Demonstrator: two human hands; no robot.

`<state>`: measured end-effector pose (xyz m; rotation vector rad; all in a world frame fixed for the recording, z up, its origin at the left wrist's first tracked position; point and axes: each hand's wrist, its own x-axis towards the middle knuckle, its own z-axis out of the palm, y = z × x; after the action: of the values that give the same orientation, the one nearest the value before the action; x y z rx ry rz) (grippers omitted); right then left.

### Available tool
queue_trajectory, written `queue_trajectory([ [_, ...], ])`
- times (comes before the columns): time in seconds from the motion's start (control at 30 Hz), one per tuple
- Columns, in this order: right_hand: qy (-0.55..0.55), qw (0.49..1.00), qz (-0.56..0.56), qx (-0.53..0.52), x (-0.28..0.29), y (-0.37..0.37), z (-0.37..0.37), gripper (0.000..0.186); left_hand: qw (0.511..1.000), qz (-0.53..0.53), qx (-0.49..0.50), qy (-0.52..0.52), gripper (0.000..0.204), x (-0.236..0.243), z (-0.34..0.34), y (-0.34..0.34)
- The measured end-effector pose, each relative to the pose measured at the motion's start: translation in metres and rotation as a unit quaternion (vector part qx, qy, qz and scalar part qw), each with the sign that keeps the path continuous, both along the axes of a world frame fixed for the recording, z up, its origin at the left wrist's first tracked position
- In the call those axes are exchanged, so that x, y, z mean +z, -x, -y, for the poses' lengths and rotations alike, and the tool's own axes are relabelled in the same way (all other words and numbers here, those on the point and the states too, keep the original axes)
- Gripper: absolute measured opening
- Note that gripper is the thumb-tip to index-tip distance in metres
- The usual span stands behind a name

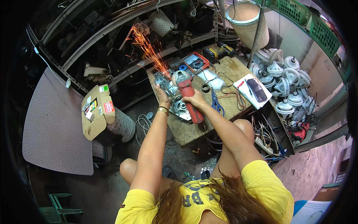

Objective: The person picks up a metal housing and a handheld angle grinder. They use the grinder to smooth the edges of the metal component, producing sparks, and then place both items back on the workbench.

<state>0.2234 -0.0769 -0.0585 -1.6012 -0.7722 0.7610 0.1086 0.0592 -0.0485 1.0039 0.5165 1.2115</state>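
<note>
My left hand point(162, 95) grips a grey metal casting point(163, 83) at the front left of the wooden bench point(235, 65). My right hand point(194, 100) is closed round the red body of an angle grinder point(185, 88), whose head meets the casting, with orange sparks point(153, 52) streaming up and to the left. Under the grinder lies another silvery housing point(180, 106). Just right of it are a dark ring point(205, 87), blue-handled scissors point(218, 109) and some wires. Further right a phone point(257, 90) and pens rest on a white cloth point(241, 83).
A red-rimmed case point(195, 62) and a yellow-black drill point(210, 55) sit at the bench's back. White mechanical parts point(287, 82) are heaped to the right. A cardboard piece point(93, 127) tops a perforated drum at the left. Metal shelving point(97, 52) runs behind. My knees flank the bench's front.
</note>
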Motion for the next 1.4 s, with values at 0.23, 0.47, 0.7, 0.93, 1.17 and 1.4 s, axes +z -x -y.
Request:
queue_trajectory([
  [0.23,0.011,1.000,0.013,-0.005,0.013,0.003,0.007,0.072,1.000,-0.003,0.008,-0.016,0.052,-0.004,-0.002,-0.003],
  [0.47,0.001,1.000,0.008,0.000,0.016,0.004,0.008,0.073,0.999,-0.004,0.021,-0.026,0.053,0.003,0.002,-0.004],
  [0.7,-0.002,1.000,0.014,-0.007,-0.001,-0.001,0.001,0.074,0.999,-0.011,0.025,-0.028,0.054,0.002,0.005,-0.007],
  [0.93,-0.013,1.000,0.003,0.007,0.008,0.004,-0.001,0.072,0.999,-0.013,0.022,-0.040,0.052,-0.008,-0.010,0.000],
  [1.17,-0.001,1.000,0.014,-0.002,0.009,0.001,0.003,0.072,1.000,-0.004,0.008,-0.010,0.050,0.007,0.006,-0.004],
  [1.4,0.006,0.999,0.032,-0.010,0.009,0.001,0.003,0.074,0.999,-0.017,0.020,-0.035,0.051,-0.004,-0.002,-0.005],
])
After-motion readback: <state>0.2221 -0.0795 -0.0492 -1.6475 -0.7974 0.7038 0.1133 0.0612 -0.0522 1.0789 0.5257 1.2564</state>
